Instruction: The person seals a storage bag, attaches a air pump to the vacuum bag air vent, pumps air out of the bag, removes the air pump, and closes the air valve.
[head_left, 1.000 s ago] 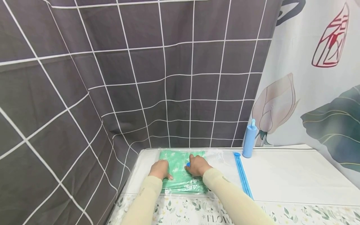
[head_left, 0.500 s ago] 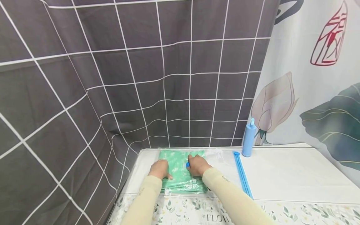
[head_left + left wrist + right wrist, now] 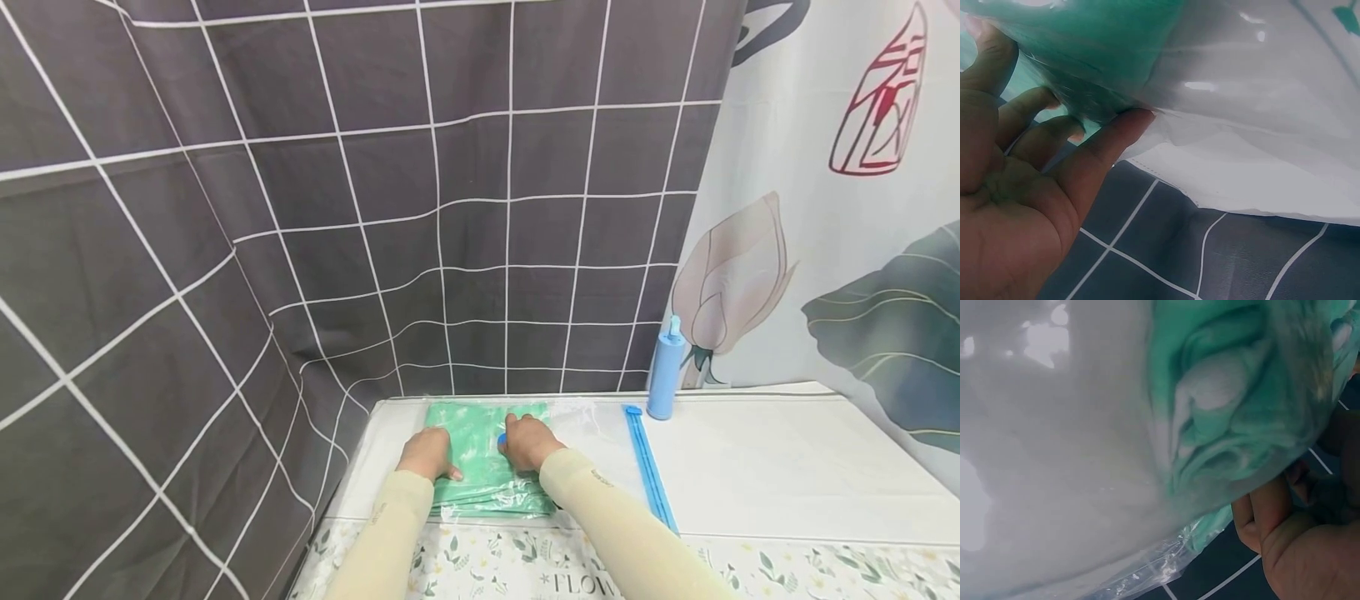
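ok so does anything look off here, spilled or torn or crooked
Nothing stands out. The green cloth lies folded inside the clear bag, its blue zip strip runs straight, and the blue cylinder stands upright near the back edge of the white tabletop. The bag is creased, but I see no spill or obvious tear.

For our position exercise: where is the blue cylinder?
In the head view, the blue cylinder stands right of centre, near the far end of the blue strip.
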The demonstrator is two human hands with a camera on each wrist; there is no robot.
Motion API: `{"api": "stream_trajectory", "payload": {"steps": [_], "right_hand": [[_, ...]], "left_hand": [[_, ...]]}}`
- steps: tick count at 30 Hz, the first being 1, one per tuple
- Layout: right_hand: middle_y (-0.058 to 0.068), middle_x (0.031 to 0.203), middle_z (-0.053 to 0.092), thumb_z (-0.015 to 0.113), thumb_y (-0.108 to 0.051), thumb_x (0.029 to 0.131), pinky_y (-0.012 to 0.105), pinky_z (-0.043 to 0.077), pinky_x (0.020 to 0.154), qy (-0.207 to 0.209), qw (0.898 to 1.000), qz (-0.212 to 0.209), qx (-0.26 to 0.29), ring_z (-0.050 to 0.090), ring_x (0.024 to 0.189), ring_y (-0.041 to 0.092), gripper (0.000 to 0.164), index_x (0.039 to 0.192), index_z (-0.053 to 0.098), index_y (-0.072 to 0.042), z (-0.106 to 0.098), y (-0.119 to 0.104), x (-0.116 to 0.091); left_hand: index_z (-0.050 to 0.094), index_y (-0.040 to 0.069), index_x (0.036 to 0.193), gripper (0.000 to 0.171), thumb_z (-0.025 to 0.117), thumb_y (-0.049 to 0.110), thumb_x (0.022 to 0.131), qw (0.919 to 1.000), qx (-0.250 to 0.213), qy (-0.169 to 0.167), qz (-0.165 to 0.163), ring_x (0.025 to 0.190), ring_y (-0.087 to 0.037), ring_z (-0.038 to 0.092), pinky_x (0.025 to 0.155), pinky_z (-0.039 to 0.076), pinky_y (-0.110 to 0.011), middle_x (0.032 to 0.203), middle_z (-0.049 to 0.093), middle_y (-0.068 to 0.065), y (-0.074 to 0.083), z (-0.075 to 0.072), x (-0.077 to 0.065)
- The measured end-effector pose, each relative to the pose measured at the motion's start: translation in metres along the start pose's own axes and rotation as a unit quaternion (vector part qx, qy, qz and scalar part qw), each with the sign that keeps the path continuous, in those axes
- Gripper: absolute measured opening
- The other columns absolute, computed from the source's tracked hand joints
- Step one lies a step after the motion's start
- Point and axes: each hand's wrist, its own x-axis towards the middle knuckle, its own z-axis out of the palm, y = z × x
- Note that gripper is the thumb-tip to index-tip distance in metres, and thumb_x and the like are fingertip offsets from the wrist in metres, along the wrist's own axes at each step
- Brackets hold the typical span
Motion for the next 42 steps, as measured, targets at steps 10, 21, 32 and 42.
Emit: {"api": "stream_trajectory", "payload": {"steps": [10, 21, 32, 42], "right_hand": [[0.026, 0.137, 0.073, 0.064, -0.06, 0.111, 0.056, 0.064, 0.115, -0.048, 0.998, 0.033, 0.039, 0.072, 0.134, 0.044, 0.079, 0.156, 0.056, 0.005, -0.012, -0.005, -0.004], [0.019, 0.107, 0.07, 0.067, -0.036, 0.113, 0.05, 0.07, 0.097, -0.034, 0.999, 0.007, 0.014, 0.074, 0.107, 0.036, 0.048, 0.134, 0.062, 0.006, -0.01, -0.001, -0.004], [0.026, 0.127, 0.072, 0.068, -0.057, 0.11, 0.057, 0.066, 0.108, -0.045, 0.997, 0.032, 0.055, 0.074, 0.121, 0.043, 0.075, 0.145, 0.06, 0.009, -0.025, -0.011, -0.019], [0.02, 0.111, 0.07, 0.07, -0.04, 0.112, 0.053, 0.07, 0.097, -0.032, 0.999, 0.013, 0.037, 0.074, 0.106, 0.037, 0.049, 0.134, 0.061, 0.003, -0.019, -0.007, -0.013]], "left_hand": [[0.079, 0.008, 0.092, 0.054, 0.104, 0.045, 0.061, 0.9997, 0.017, -0.016, 0.001, 0.081, -0.028, 0.069, 0.092, 0.068, -0.052, 0.089, 0.076, -0.009, -0.011, 0.014, 0.016], [0.08, 0.007, 0.091, 0.055, 0.105, 0.045, 0.059, 0.9999, 0.007, -0.01, -0.004, 0.078, -0.025, 0.068, 0.091, 0.068, -0.051, 0.087, 0.076, -0.008, -0.009, 0.014, 0.014], [0.079, -0.001, 0.097, 0.054, 0.104, 0.033, 0.064, 0.9996, -0.019, -0.021, -0.004, 0.083, -0.026, 0.068, 0.099, 0.068, -0.052, 0.09, 0.075, -0.012, 0.02, -0.026, -0.021], [0.08, -0.001, 0.096, 0.047, 0.102, 0.028, 0.067, 0.9994, -0.014, -0.022, -0.022, 0.078, -0.023, 0.063, 0.097, 0.068, -0.05, 0.086, 0.074, -0.011, 0.037, -0.047, -0.033]]}}
